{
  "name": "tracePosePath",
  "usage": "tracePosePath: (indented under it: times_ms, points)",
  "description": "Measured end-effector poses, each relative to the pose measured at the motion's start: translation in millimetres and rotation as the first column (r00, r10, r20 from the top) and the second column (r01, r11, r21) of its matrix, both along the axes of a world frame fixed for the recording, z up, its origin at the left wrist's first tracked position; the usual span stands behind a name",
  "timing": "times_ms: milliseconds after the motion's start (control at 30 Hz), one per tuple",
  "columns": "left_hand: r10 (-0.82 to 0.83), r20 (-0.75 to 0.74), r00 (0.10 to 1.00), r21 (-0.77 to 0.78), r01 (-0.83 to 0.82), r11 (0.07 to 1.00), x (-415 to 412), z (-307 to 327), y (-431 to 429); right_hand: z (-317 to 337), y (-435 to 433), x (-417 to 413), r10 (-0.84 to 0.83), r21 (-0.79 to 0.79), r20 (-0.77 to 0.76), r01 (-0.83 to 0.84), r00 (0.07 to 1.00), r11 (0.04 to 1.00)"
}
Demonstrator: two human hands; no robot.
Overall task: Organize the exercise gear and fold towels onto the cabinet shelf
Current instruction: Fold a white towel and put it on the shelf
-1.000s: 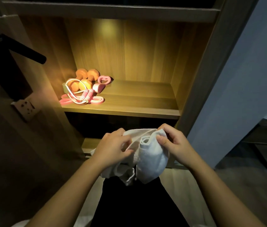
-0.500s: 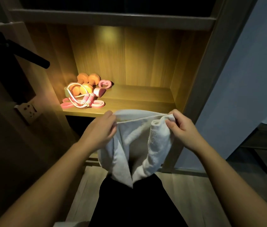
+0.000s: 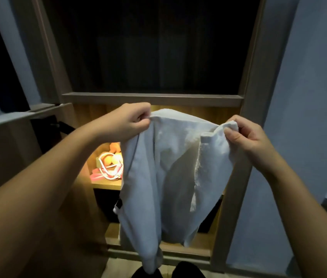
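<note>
A white towel (image 3: 164, 177) hangs open in front of the cabinet, held up by its top edge. My left hand (image 3: 130, 122) pinches the top left corner. My right hand (image 3: 242, 135) grips the top right corner, where the cloth is bunched and partly rolled. Behind the towel's left side, on the lit wooden shelf (image 3: 106, 185), lie orange dumbbells (image 3: 111, 158) and a pink and white jump rope (image 3: 106, 171). The towel hides the rest of that shelf.
The cabinet frame (image 3: 246, 101) stands around a dark upper compartment. A lower shelf (image 3: 196, 243) shows beneath the towel. An open cabinet door with a black handle (image 3: 64, 125) is on the left. A blue-grey wall (image 3: 309, 97) is on the right.
Both hands have risen and spread apart, lifting the towel from a bunched bundle at waist height to hang open in front of the lit shelf. The view has tilted up.
</note>
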State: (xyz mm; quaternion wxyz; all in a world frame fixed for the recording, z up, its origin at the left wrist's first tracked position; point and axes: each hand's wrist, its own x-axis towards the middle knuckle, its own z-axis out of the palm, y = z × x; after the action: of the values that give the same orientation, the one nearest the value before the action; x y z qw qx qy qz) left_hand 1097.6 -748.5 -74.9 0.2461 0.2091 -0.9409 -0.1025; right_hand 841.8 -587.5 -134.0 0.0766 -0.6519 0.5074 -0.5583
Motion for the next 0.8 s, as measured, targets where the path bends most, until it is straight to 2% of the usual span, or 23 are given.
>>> tracePosePath:
  times_ms: [100,233,400,533,633,700,800]
  points:
    - [-0.071,-0.083,0.994,0.204,0.087,0.975,3.9,0.8,13.6,2.3,10.1,6.1,0.080,-0.014,0.107,-0.079,0.991,0.997]
    - [-0.117,-0.101,0.988,0.411,0.149,0.899,3.3,-28.8,16.1,-16.9,12.9,16.5,0.140,0.124,0.156,-0.160,0.978,0.979]
    - [-0.108,-0.108,0.988,0.582,0.151,0.799,-5.7,-127.2,12.9,-92.4,11.7,29.4,0.134,0.329,0.235,-0.208,0.963,0.921]
    - [-0.047,-0.056,0.997,0.759,0.073,0.647,-10.1,-218.2,20.8,-175.8,13.9,44.8,0.098,0.537,0.272,-0.235,0.957,0.810]
    - [-0.024,0.093,0.995,0.757,-0.055,0.651,-13.2,-278.6,31.4,-231.5,18.9,52.6,0.059,0.703,0.182,-0.172,0.982,0.690]
    - [-0.017,0.128,0.992,0.756,-0.086,0.649,-13.7,-308.9,40.0,-256.0,23.0,55.7,0.047,0.787,0.084,-0.095,0.995,0.610]
    - [0.065,0.126,0.990,0.777,-0.139,0.614,-11.0,-338.7,46.2,-268.0,25.6,58.8,0.010,0.809,-0.025,0.014,1.000,0.587]
